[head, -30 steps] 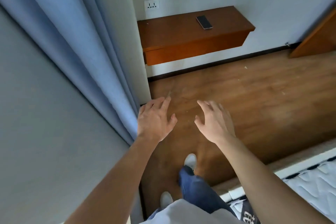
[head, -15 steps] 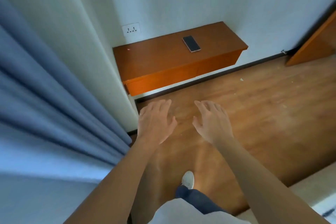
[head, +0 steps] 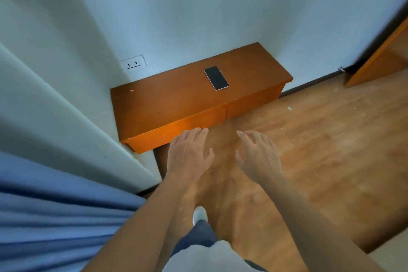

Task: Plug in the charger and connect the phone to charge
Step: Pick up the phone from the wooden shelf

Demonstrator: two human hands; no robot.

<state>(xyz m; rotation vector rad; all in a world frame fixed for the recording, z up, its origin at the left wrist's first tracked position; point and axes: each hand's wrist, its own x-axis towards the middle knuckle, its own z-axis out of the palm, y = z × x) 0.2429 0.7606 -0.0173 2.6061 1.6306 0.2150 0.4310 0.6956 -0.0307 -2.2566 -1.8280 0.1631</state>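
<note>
A dark phone point(head: 216, 77) lies face up on a low orange-brown wooden shelf point(head: 167, 104) fixed to the white wall. A white wall socket point(head: 133, 65) sits just above the shelf's left end. My left hand point(head: 188, 153) and my right hand point(head: 257, 153) hover palm down over the wooden floor, just in front of the shelf's front edge, fingers apart and holding nothing. No charger or cable shows anywhere in view.
A blue curtain point(head: 55, 210) and a white wall corner point(head: 72, 121) fill the left side. A wooden door or panel point(head: 379, 59) stands at the far right. My foot in a white shoe point(head: 199, 214) is on the wooden floor point(head: 320, 150).
The view has moved closer to the shelf, which now looks larger and lower in frame. The curtain has slid further left. Both hands stay open and side by side.
</note>
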